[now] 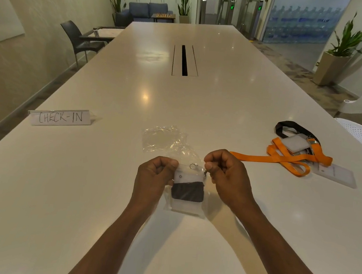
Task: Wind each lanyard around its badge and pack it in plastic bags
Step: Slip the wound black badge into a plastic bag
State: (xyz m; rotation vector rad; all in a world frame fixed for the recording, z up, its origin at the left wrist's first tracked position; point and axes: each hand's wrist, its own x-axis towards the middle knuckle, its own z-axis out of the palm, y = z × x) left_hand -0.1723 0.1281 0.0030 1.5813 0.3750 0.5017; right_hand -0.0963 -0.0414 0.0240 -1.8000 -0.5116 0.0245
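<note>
While both hands pinch the bag's (185, 206) top corners, left hand (152, 178) and right hand (227, 177) fingers curled, the wound badge (188, 190) sits inside; orange lanyards (285, 159) lie right on the bench (82, 171).

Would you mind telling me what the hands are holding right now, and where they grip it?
Both hands pinch a clear plastic bag with a wrapped badge inside: the left hand at its top left corner, the right hand at its top right corner.
</note>
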